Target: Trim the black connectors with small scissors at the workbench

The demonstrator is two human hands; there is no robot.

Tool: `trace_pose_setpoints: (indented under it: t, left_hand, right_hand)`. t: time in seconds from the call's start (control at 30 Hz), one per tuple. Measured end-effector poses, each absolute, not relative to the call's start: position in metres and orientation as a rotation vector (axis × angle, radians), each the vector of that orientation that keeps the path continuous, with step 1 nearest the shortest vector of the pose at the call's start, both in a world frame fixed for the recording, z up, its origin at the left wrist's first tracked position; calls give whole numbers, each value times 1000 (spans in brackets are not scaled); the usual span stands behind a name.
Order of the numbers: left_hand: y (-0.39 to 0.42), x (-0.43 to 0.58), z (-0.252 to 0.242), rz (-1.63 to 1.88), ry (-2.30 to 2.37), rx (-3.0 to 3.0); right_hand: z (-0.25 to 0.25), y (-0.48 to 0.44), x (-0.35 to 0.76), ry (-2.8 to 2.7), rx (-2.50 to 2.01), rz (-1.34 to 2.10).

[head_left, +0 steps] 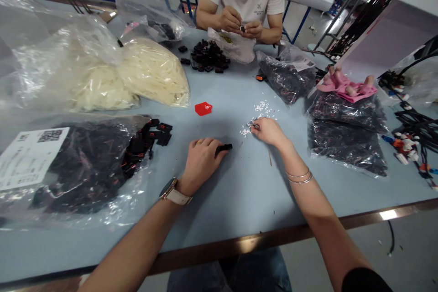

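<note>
My left hand (pixel 202 163) rests on the blue-grey table (pixel 239 200), its fingers closed on a small black connector (pixel 224 147) that points to the right. My right hand (pixel 269 131) is pinched at the edge of a scatter of tiny white pieces (pixel 263 107); a small dark, thin item shows at its fingertips, too small to name. Beyond my left hand lies a red piece (pixel 203 108) with a few white bits on it. Between my hands and a little nearer me there are small dark specks and a thin brown sliver (pixel 270 159).
An open bag of black connectors (pixel 85 169) lies at the left, bags of cream parts (pixel 153 73) behind it. Opposite, a person's hands (pixel 241 23) hold a black part behind a black pile (pixel 209 56). Dark bags (pixel 345 141) and a pink glove (pixel 352 89) are at the right.
</note>
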State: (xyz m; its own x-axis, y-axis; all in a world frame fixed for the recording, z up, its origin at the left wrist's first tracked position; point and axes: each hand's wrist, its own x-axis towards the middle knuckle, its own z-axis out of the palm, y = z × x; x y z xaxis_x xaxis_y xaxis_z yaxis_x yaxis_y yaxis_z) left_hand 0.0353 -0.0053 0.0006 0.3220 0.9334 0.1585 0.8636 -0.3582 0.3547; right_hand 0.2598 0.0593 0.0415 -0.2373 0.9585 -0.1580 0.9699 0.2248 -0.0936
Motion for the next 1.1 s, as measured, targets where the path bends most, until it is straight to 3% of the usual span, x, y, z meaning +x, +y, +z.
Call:
trace_pose_setpoints:
  t: [0.77, 1.1]
  left_hand:
    - [-5, 35, 1, 478, 1647, 2386]
    - [-5, 35, 1, 496, 1633, 2378]
  right_hand:
    - [44, 56, 258, 2406, 1869, -122]
    - [49, 56, 259, 2340, 1860, -261]
